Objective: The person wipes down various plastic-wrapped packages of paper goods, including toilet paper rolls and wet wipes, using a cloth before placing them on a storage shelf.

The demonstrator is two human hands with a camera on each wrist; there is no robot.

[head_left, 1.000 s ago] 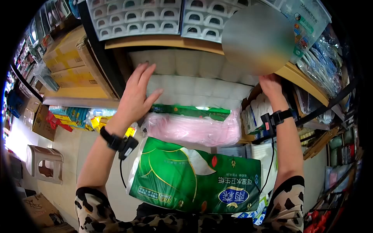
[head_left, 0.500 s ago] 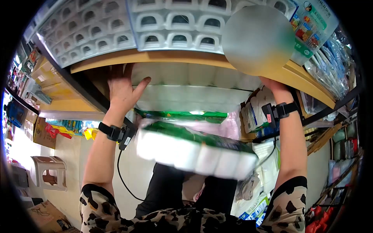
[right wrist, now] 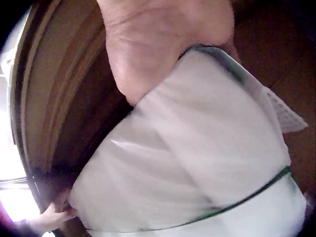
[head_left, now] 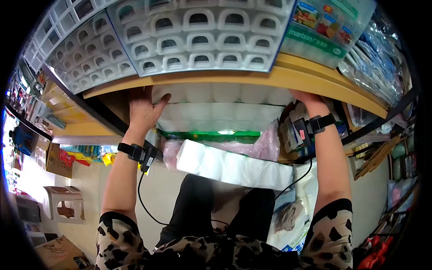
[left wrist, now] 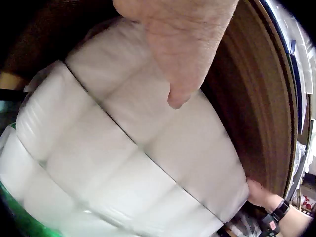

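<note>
A white pack of toilet rolls (head_left: 220,92) lies high on the shelf, under the wooden board. My left hand (head_left: 144,110) reaches in at its left end, fingers straight and thumb spread over the front face. In the left wrist view the thumb (left wrist: 180,84) rests against the wrapping. My right hand (head_left: 310,101) is at the pack's right end; its palm (right wrist: 163,49) presses the upper corner and its fingers are hidden behind. Below lies a second white pack (head_left: 220,116). In front, a loose pack of toilet rolls (head_left: 234,164) tilts above my knees, its white side up.
The shelf board (head_left: 198,81) runs close above both hands and carries clear drawer boxes (head_left: 202,42). A pink plastic-wrapped bundle (head_left: 265,146) sits lower down. A plastic stool (head_left: 67,204) stands on the floor at left. Packages (head_left: 310,180) lie by my right knee.
My left hand has moved under the shelf board to the pack's left end. The loose green pack has tipped from its printed face to its white side. The right hand stays at the right end.
</note>
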